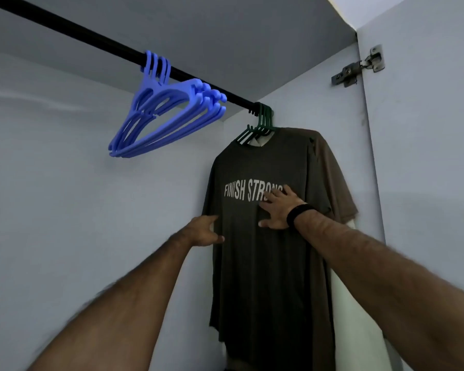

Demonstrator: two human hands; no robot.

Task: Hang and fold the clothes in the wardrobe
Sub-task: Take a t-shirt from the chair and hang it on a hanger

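A dark grey T-shirt (268,263) printed "FINISH STRONG" hangs on a green hanger (260,124) at the right end of the black rail (91,40). Behind it hang a brown shirt (332,170) and something white, on more green hangers. My right hand (277,208) lies flat on the shirt's chest with fingers spread, covering the end of the lettering. My left hand (205,231) touches the shirt's left edge, its fingers partly hidden behind the cloth.
Several empty blue hangers (166,116) hang bunched on the rail left of the shirts. The wardrobe's pale back wall is on the left, its side wall behind the shirts. The open door with a metal hinge (359,66) stands on the right.
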